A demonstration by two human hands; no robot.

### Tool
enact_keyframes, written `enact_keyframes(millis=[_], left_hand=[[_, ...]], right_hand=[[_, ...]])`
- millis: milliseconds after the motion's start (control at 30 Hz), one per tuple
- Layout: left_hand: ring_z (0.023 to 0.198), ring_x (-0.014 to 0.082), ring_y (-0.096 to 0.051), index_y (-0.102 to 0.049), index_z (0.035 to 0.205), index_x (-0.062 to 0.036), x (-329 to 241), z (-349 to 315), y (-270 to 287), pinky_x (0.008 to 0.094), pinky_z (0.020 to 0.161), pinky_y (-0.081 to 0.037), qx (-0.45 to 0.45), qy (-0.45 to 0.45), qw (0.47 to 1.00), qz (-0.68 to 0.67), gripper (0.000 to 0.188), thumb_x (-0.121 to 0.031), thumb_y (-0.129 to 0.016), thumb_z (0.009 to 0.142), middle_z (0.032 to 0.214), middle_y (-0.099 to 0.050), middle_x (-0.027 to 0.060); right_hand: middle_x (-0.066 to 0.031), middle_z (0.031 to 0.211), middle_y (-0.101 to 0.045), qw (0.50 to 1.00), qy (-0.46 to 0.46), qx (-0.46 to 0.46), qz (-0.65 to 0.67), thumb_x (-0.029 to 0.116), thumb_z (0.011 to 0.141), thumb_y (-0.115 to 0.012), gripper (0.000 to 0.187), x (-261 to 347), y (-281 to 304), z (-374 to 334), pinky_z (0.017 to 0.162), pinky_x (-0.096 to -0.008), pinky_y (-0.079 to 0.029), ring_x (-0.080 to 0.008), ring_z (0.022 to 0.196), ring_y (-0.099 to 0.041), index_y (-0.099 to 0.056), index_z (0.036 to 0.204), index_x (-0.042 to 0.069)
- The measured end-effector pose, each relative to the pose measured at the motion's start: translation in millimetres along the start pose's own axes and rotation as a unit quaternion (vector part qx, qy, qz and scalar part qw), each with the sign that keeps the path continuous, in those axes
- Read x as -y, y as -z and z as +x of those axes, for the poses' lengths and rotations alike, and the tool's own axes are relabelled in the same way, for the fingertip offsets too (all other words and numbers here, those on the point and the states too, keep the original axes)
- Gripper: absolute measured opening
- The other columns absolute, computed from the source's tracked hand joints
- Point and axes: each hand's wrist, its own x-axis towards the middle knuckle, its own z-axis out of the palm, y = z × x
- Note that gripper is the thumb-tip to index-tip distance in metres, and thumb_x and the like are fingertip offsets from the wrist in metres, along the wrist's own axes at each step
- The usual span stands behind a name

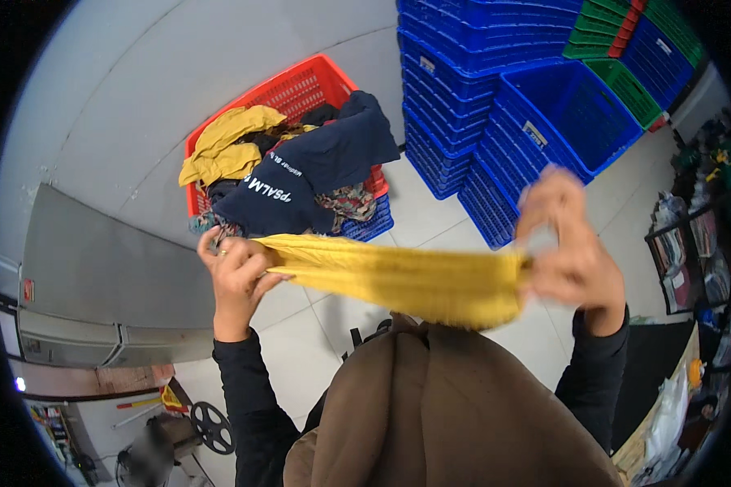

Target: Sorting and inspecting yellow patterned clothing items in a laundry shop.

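Yellow cloth (406, 280) is stretching above the floor (434, 219)

The left hand (242, 272) is gripping one end, and the right hand (573, 264), blurred, is gripping the other. Beyond them a red basket (296, 88) is holding piled clothes (329, 166), with blue crates (447, 97) standing at its right. A brown garment (439, 398) is hiding part of the floor

Yellow cloth (398, 280): spread between your left hand (240, 272) and right hand (581, 264)
Red basket (333, 75): clothes (325, 162) heaped, 11 o'clock
Blue crates (451, 101): stacked, 1 o'clock
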Motion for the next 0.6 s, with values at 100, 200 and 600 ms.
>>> enact_keyframes(millis=[100,200,600], left_hand=[[0.077,0.0183,-0.050,-0.053,0.061,-0.0114,-7.6,-8.1,11.5,0.0464,0.098,-0.023,-0.007,0.036,0.996,0.080,0.037,-0.046,-0.067,0.059,0.077,-0.053,0.0011],[0.093,0.0242,-0.052,-0.053,0.068,-0.0075,-13.1,-29.4,23.9,0.0481,0.102,-0.021,-0.046,0.111,0.960,0.251,0.035,-0.041,-0.064,0.071,0.098,-0.056,0.0099],[0.075,0.0124,-0.054,-0.042,0.115,-0.0069,73.2,-86.2,33.6,0.0374,0.082,-0.048,-0.395,0.396,0.777,-0.291,0.034,0.001,-0.052,0.084,0.086,-0.054,0.0043]], right_hand=[[-0.0037,0.088,-0.058,0.974,-0.074,-0.032,-0.212,0.035,0.067,-0.069,0.032,-24.2,-10.8,8.9,0.098,-0.0533,-0.026,-0.0304,0.094,-0.052,-0.059,0.063,0.005],[-0.0071,0.085,-0.059,0.988,-0.067,-0.023,-0.135,0.026,0.064,-0.073,0.026,-42.0,-25.2,11.6,0.097,-0.0487,-0.034,-0.0264,0.099,-0.055,-0.060,0.070,0.005],[-0.0093,0.093,-0.061,0.904,-0.122,-0.184,0.367,-0.012,0.068,-0.058,0.036,-92.2,-122.1,160.2,0.067,-0.0225,-0.046,-0.0117,0.078,-0.056,-0.059,0.103,-0.003]])
